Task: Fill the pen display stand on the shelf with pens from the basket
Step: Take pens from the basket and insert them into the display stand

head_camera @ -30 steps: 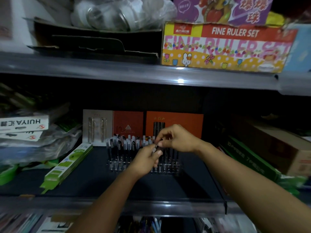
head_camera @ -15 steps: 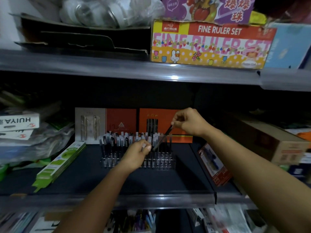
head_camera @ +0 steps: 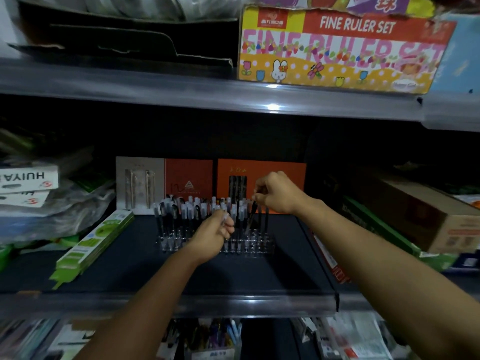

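A: Stand first. What does it look like?

B: Clear plastic pen display stand (head_camera: 259, 246), rows of small sockets, on the dark shelf (head_camera: 181, 276), toward the far middle. Left and centre rows hold upright pens with pale caps (head_camera: 187, 211). Right-hand sockets mostly bare; a few dark pens upright there.

A: Behind it?

B: An orange backing card (head_camera: 280, 175) and a grey-and-red card (head_camera: 166, 183) standing against the far side. A green flat pack (head_camera: 91, 245) lies to the left. On the shelf above, a "FINE RULER SET" box (head_camera: 342, 48).

A: Right hand?

B: Right hand (head_camera: 278, 194) raised over the stand's right end, knuckles up, fingers curled down. It pinches a dark pen (head_camera: 253, 213) by the top; the pen hangs tilted, tip down among the right-hand sockets. Cannot tell whether the tip is seated.

A: Left hand?

B: Left hand (head_camera: 214, 233) lower and nearer, in front of the stand's centre, forearm reaching in from the near left. Fingers curled into a loose fist around several pens, pale ends showing above the thumb. Count not readable.

A: Hands touching?

B: No, apart.
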Available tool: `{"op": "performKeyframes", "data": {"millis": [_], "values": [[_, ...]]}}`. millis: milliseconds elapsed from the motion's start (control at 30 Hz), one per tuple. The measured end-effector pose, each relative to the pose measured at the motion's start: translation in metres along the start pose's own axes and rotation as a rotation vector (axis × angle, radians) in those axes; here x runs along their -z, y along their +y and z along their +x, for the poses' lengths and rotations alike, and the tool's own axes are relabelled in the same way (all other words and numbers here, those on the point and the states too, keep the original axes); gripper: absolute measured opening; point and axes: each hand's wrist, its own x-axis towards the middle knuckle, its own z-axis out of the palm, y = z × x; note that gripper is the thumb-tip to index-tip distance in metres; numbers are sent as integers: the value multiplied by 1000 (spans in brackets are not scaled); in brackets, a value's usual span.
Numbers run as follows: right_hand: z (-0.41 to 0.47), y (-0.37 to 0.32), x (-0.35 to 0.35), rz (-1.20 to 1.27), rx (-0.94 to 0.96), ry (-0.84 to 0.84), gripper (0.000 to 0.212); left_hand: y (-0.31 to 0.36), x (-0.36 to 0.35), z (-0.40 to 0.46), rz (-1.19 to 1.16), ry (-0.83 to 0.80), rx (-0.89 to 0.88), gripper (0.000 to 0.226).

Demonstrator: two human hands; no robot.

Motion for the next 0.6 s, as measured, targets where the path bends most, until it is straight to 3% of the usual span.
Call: {"op": "performKeyframes", "data": {"millis": [600], "values": [[12,4,2,-28,-5,-84,24,-24,-5,5,-39,24,-60,21]]}}
